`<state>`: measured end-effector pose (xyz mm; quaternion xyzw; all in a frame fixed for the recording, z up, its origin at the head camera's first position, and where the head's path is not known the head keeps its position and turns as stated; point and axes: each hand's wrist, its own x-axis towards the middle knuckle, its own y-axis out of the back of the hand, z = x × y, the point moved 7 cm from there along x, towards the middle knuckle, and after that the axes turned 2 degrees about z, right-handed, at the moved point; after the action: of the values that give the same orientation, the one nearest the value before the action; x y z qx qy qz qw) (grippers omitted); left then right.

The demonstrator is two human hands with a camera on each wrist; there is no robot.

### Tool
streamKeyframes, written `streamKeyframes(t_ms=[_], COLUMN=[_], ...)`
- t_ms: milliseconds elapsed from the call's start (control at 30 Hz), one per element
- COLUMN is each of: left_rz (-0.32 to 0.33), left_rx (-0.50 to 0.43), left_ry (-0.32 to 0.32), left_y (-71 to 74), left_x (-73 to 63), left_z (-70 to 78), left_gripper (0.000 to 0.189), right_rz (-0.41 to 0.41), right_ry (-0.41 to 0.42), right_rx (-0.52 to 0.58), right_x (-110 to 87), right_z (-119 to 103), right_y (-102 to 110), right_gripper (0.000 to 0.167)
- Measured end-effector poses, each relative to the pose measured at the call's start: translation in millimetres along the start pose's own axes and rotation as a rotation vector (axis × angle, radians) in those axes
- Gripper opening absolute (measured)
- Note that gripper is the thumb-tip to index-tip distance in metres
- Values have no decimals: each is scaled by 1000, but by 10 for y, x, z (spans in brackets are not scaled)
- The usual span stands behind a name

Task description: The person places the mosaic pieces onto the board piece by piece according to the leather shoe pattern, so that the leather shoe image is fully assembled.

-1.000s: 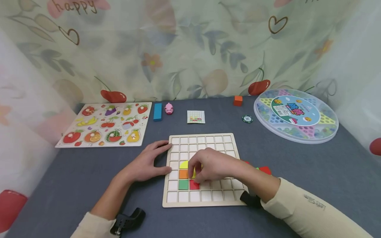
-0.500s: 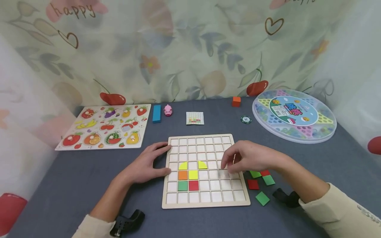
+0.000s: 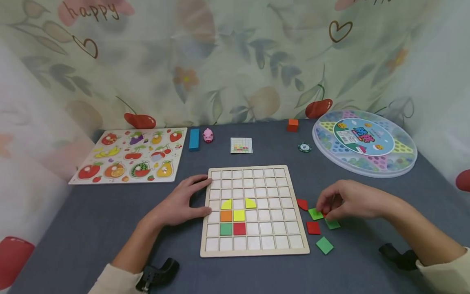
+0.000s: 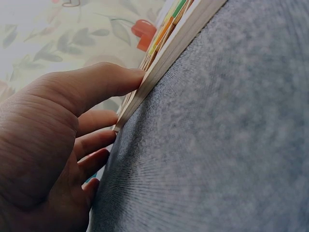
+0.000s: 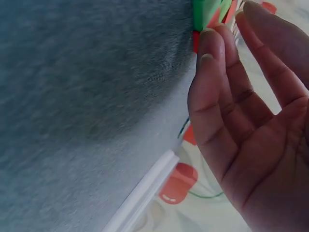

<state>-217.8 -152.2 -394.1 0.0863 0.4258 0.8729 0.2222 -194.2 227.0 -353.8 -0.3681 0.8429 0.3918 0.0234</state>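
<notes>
In the head view my left hand [image 3: 185, 202] touches the left edge of a wooden grid board [image 3: 255, 252] with thumb and index fingertips, fingers fairly straight. The grid holds two yellow quarter-round tiles [image 3: 226, 204], an orange square [image 3: 226, 216], a yellow square [image 3: 239, 215], a green square [image 3: 225, 229] and a red square [image 3: 239, 229]. To the board's right my right hand [image 3: 350, 200] hovers over loose tiles, thumb and fingers apart. Around it lie a light green tile [image 3: 315, 213], green tiles [image 3: 324, 246], a red square tile [image 3: 313, 228] and a red rounded tile [image 3: 302, 204].
Behind the board lies a small pattern card [image 3: 241, 145]. A fruit puzzle [image 3: 128, 155] is at back left, beside a blue block [image 3: 194, 139] and pink pig figure [image 3: 208, 135]. At back right are an orange cube [image 3: 292, 125], a chip [image 3: 304, 147] and a round game box [image 3: 363, 141].
My right hand has left the middle of the board and moved right to the loose tiles, uncovering the tiles in the grid. My left hand has stayed at the board's edge.
</notes>
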Motion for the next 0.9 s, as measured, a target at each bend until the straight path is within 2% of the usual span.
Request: streamKeyframes(t_ms=[200,533,667,900], left_rz=[-2,-6,-10,-9], left_rx=[-3,-4,-9,-11], left_ry=[-3,4,13,16], left_y=[-3,-1,0,2], left_x=[-5,8,5,3], left_z=[-3,17,18,17], left_gripper=[83,82,82,82], right_rz=[26,75,76,102], right_ry=[-22,7,12,-47], right_rx=[-65,-210,-221,-195], right_x=[-85,-125,-118,-66], right_z=[135,125,113,138], right_y=[-32,-106,-115,-60], right_gripper=[20,22,22,10])
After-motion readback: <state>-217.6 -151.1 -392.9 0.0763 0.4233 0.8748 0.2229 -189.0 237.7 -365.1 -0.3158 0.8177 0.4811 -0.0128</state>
